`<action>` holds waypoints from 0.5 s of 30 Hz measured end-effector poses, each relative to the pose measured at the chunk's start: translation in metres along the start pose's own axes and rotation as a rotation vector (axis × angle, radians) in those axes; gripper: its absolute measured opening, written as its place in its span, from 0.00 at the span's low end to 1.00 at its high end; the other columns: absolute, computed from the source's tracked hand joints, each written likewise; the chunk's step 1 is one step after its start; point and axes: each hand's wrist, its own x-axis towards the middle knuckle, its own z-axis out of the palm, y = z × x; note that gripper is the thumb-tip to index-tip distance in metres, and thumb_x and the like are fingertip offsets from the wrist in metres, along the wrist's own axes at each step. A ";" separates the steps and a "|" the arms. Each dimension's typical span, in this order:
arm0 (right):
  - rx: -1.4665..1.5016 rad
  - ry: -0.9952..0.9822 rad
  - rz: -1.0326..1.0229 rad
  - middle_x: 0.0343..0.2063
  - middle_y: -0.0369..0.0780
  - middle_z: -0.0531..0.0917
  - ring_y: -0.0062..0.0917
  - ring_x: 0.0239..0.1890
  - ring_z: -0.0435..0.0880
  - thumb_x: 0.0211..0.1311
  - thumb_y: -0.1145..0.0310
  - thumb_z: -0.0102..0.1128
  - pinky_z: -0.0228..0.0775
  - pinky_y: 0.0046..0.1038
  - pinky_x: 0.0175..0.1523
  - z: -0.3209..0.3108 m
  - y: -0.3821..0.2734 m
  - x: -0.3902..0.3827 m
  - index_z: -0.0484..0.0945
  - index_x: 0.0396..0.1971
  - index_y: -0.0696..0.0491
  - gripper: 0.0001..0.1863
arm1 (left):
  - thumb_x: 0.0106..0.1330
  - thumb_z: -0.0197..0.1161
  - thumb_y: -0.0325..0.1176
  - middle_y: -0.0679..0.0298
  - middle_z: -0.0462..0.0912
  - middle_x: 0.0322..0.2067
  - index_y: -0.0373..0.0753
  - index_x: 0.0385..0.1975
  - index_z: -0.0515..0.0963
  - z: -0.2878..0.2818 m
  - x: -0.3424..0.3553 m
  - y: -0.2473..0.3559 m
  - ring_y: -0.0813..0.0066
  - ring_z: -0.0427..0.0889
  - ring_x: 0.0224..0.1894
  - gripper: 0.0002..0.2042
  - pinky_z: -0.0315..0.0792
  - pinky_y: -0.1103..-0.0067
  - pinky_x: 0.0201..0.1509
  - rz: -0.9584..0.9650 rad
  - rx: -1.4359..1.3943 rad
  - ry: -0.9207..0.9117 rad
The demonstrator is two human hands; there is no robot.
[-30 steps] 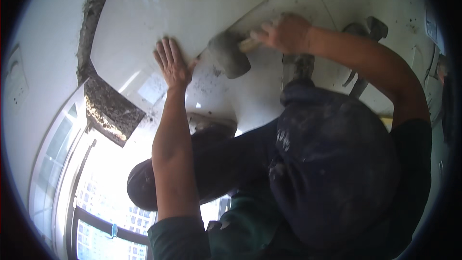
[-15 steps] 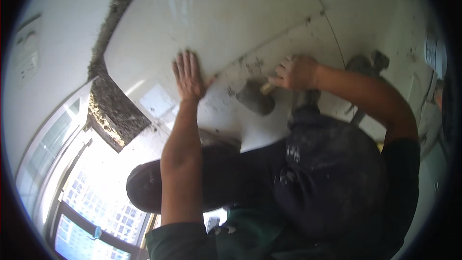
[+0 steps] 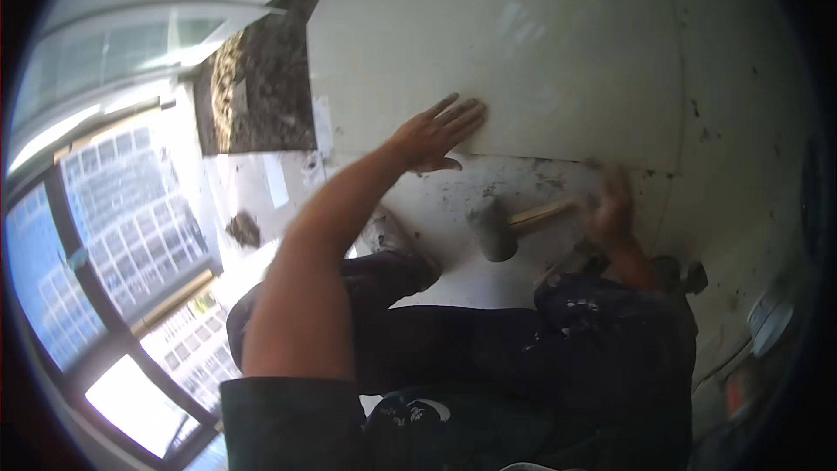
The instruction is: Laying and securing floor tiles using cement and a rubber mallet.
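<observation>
My left hand [image 3: 438, 133] rests palm down on a large pale tile [image 3: 558, 70], fingers stretched out, close to its near edge. A mallet with a dark grey head [image 3: 495, 228] and a wooden handle [image 3: 542, 215] is in front of my knees, over the dusty pale floor. Beside the handle's far end is my right hand [image 3: 613, 209], near the tile's near right edge. Motion smears its fingers, so whether they grip the handle cannot be made out.
Rough dark mortar [image 3: 266, 92] shows in a gap along the tile's left side. A mortar lump [image 3: 243, 229] sits on the floor by the bright window [image 3: 131, 209]. At the right are a grey object [image 3: 695, 277] near my foot and a pale container [image 3: 771, 321].
The view has turned, swinging the tile and window round. My right hand has shifted away from the mallet head, and more handle shows. My left hand stays flat on the tile.
</observation>
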 end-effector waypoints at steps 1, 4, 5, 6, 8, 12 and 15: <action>-0.083 0.051 0.093 0.62 0.57 0.65 0.54 0.66 0.62 0.55 0.53 0.68 0.56 0.50 0.69 -0.001 0.009 0.014 0.65 0.67 0.50 0.40 | 0.62 0.59 0.59 0.57 0.48 0.74 0.35 0.71 0.53 -0.009 -0.025 -0.012 0.63 0.43 0.77 0.44 0.37 0.65 0.80 0.106 0.026 -0.115; -0.407 0.055 0.277 0.71 0.57 0.48 0.54 0.73 0.46 0.49 0.44 0.71 0.44 0.55 0.73 -0.015 0.058 0.027 0.52 0.73 0.48 0.55 | 0.63 0.61 0.55 0.56 0.56 0.71 0.35 0.68 0.59 -0.017 -0.109 -0.056 0.60 0.50 0.75 0.39 0.43 0.66 0.79 0.028 0.112 -0.282; -0.411 0.039 0.251 0.71 0.57 0.48 0.54 0.73 0.46 0.49 0.44 0.71 0.44 0.55 0.73 -0.013 0.072 0.029 0.52 0.73 0.48 0.55 | 0.64 0.61 0.53 0.55 0.60 0.70 0.35 0.66 0.60 -0.020 -0.143 -0.070 0.59 0.53 0.74 0.37 0.47 0.66 0.78 -0.115 0.155 -0.370; -0.413 0.073 0.240 0.71 0.57 0.49 0.54 0.73 0.46 0.47 0.41 0.72 0.42 0.55 0.73 -0.013 0.080 0.027 0.52 0.73 0.49 0.57 | 0.65 0.60 0.51 0.53 0.66 0.65 0.35 0.66 0.61 -0.023 -0.180 -0.084 0.57 0.60 0.70 0.35 0.52 0.66 0.75 -0.317 0.074 -0.350; -0.438 0.103 0.225 0.71 0.58 0.49 0.55 0.73 0.45 0.45 0.39 0.73 0.40 0.55 0.73 -0.015 0.089 0.020 0.53 0.73 0.49 0.58 | 0.67 0.57 0.46 0.49 0.76 0.56 0.37 0.63 0.65 -0.022 -0.219 -0.093 0.52 0.71 0.63 0.28 0.63 0.66 0.68 -0.717 -0.152 -0.319; -0.314 0.159 0.329 0.71 0.57 0.49 0.54 0.74 0.43 0.41 0.37 0.74 0.39 0.54 0.74 0.013 0.090 0.030 0.50 0.74 0.46 0.62 | 0.67 0.54 0.41 0.44 0.82 0.42 0.36 0.53 0.76 0.048 -0.292 -0.123 0.46 0.79 0.51 0.20 0.71 0.62 0.58 -1.110 -0.460 0.162; -0.280 0.226 0.506 0.72 0.56 0.49 0.53 0.74 0.42 0.37 0.38 0.77 0.39 0.52 0.74 -0.007 0.087 0.014 0.50 0.74 0.46 0.64 | 0.67 0.53 0.42 0.38 0.80 0.43 0.31 0.50 0.76 0.103 -0.254 -0.143 0.41 0.78 0.49 0.20 0.70 0.60 0.53 -1.071 -0.557 0.337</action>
